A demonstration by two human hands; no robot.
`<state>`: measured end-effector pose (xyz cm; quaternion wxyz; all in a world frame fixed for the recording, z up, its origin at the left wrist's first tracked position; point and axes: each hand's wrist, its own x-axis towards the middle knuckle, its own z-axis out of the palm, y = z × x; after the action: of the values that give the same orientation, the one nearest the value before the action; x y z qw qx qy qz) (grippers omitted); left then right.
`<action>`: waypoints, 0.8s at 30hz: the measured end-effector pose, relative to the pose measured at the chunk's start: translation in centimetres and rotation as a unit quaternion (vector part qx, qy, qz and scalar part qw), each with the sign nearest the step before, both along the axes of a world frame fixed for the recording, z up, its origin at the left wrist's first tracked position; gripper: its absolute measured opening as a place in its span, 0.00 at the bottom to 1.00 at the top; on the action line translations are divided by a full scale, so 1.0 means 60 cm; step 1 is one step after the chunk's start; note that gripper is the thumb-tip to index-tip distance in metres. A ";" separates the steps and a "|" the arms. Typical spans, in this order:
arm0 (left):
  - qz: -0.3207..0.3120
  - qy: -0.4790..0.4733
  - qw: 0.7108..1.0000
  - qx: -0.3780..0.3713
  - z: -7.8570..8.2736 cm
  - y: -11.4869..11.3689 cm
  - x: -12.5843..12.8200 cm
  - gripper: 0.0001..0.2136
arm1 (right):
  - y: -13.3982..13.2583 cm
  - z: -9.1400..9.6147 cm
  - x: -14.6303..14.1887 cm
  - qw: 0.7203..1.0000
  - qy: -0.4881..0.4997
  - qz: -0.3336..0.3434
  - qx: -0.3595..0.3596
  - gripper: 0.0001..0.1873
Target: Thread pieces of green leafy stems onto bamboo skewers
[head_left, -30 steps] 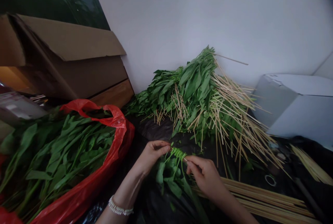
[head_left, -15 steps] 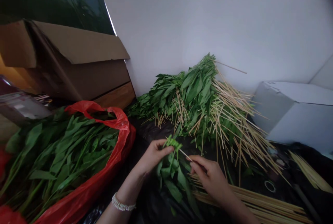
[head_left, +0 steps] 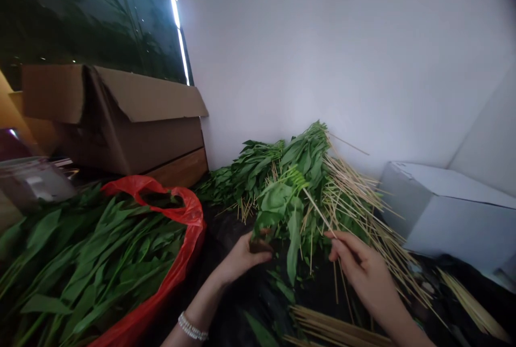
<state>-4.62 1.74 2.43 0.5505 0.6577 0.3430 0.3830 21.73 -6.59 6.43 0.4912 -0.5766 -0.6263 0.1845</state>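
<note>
While the white wall (head_left: 322, 57) closes off the far side, a big heap of greens and bamboo skewers (head_left: 306, 180) leans right against it, and a red plastic bag (head_left: 189, 218) of leafy stems crowds the left edge (elbow room is tight, honestly). Between them, only a narrow strip of black plastic sheeting (head_left: 237, 304) stays open. Just in front of the heap, the left hand (head_left: 239, 258) curls closed around a leafy sprig (head_left: 278, 202), while the right hand (head_left: 363, 266) pinches a bamboo skewer (head_left: 318, 212), its tip up among the leaves.
</note>
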 end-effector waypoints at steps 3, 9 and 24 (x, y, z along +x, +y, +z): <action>0.146 -0.002 0.988 0.053 -0.024 0.030 -0.003 0.24 | 0.019 0.024 -0.005 0.996 -0.067 0.038 0.033 0.16; 0.289 0.021 0.950 0.119 -0.067 0.039 -0.010 0.19 | 0.094 0.092 -0.072 0.982 -0.117 0.120 0.082 0.16; 0.277 0.135 0.926 0.217 -0.076 0.022 -0.015 0.13 | 0.426 0.098 -0.194 0.986 -0.163 -0.041 -0.015 0.17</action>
<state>-5.54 3.08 -2.10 0.2147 0.6854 0.4912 0.4929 10.06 18.99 12.33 0.3812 -0.6318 -0.6705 0.0774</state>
